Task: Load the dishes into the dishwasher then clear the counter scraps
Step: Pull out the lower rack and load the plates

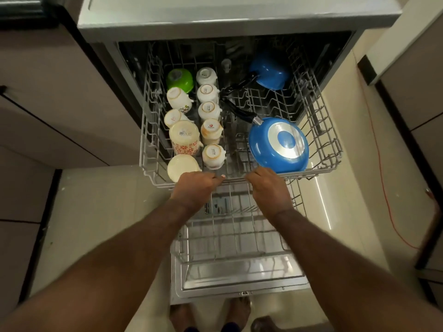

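Two bare hands grip the front rail of the dishwasher's (239,29) pulled-out upper rack (335,149), the left hand (195,188) and right hand (268,188) curling their fingers over the grey wire rim, near each other but apart. Inside the rack, white ceramic cups (211,110) stand upside down in two rows on the left, with a glossy green bowl (180,80) at the back. A round blue frying pan (279,144) tilts at front right, its metal base ring showing, and a blue saucepan (269,71) with a black handle lies behind. Below, the wire lower rack (235,236) rests over the open steel door (239,283).
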